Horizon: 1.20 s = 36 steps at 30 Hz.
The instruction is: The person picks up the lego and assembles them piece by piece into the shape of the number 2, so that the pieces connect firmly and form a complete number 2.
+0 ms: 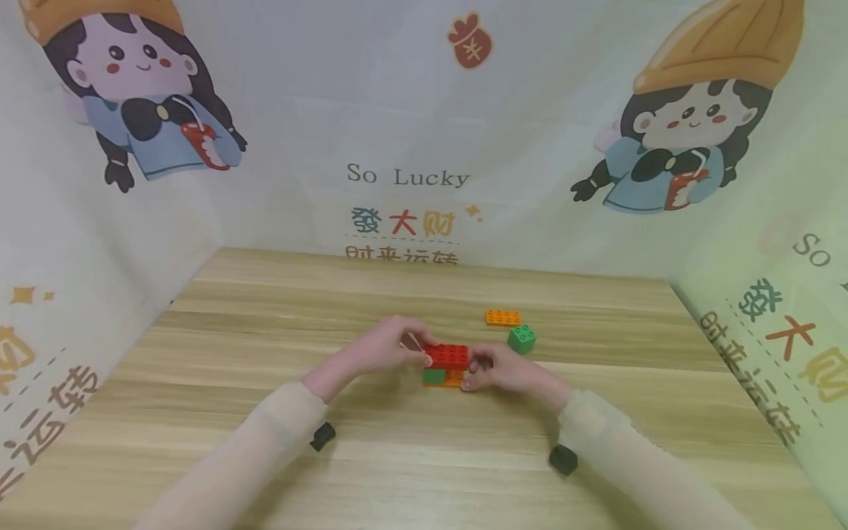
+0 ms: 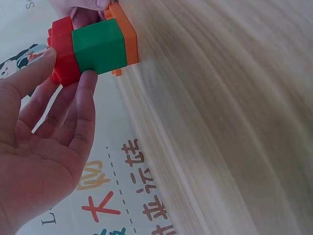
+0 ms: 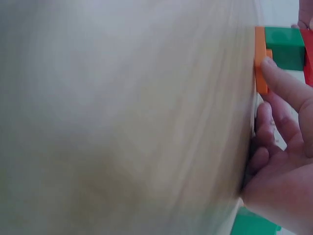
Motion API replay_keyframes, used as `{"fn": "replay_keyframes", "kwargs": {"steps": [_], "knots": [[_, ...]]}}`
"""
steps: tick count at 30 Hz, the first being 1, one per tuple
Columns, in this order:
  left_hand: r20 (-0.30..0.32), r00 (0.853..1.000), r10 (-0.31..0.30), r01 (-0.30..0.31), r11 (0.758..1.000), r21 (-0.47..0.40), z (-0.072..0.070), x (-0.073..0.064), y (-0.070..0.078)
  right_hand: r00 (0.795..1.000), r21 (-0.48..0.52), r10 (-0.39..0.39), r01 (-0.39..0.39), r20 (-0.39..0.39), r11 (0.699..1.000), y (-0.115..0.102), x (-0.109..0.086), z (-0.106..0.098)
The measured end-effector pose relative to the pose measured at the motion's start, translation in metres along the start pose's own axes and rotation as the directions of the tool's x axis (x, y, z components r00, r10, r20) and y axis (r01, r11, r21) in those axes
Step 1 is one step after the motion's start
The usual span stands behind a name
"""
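A red brick (image 1: 449,358) lies on top of a green brick (image 1: 433,376), and both sit over the left end of an orange plate (image 1: 453,383) on the table. My left hand (image 1: 391,344) pinches the red brick at its left end between thumb and fingers; one fingertip also touches the green brick (image 2: 100,46) in the left wrist view. From the other side my right hand (image 1: 506,368) grips the orange plate (image 3: 261,73), thumb on its near edge. Under the red brick's right end a gap shows above the plate.
Behind my right hand stands a loose green brick (image 1: 522,338), with a second orange plate (image 1: 503,317) just beyond it. The wooden table (image 1: 298,294) meets a printed cloth backdrop (image 1: 285,147) at the back and sides. Black pieces (image 1: 563,459) hang at both sleeves.
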<state>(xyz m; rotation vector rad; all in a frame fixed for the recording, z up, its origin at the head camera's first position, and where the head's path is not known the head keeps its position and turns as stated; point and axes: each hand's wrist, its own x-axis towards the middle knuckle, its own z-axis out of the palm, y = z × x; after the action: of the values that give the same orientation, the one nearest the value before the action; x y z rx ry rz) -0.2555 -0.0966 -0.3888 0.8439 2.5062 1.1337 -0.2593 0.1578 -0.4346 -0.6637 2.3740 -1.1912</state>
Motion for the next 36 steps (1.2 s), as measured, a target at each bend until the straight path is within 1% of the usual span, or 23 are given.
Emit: {"fn": "replay_keyframes", "kwargs": {"steps": [4, 7, 17, 24, 31, 36], "knots": [[0.002, 1.000, -0.002, 0.002, 1.000, 0.009, 0.0000, 0.0008, -0.0006, 0.999, -0.002, 0.001, -0.001, 0.040, 1.000, -0.0007, 0.0012, -0.0037], [0.004, 1.000, -0.001, 0.001, 1.000, 0.014, 0.0003, 0.0014, -0.0001, 0.999, -0.010, -0.012, 0.013, 0.050, 1.000, -0.0004, 0.0011, -0.0054], [0.007, 1.000, 0.006, -0.006, 1.000, 0.011, -0.0003, 0.0005, 0.0003, 1.000, 0.003, -0.008, 0.008, 0.029, 1.000, -0.0016, -0.0007, -0.0040], [-0.001, 1.000, 0.005, -0.005, 1.000, 0.012, -0.0002, 0.0008, -0.0015, 1.000, -0.009, -0.005, 0.005, 0.017, 1.000, -0.0027, -0.0014, -0.0026], [-0.023, 1.000, -0.020, 0.020, 1.000, 0.006, 0.0004, 0.0039, -0.0033, 1.000, -0.006, 0.010, -0.010, -0.009, 1.000, -0.0043, -0.0018, -0.0032], [-0.032, 0.999, -0.012, 0.013, 1.000, 0.015, 0.0006, 0.0050, -0.0027, 0.999, 0.001, 0.029, -0.029, -0.028, 1.000, -0.0028, -0.0013, -0.0031]]}}
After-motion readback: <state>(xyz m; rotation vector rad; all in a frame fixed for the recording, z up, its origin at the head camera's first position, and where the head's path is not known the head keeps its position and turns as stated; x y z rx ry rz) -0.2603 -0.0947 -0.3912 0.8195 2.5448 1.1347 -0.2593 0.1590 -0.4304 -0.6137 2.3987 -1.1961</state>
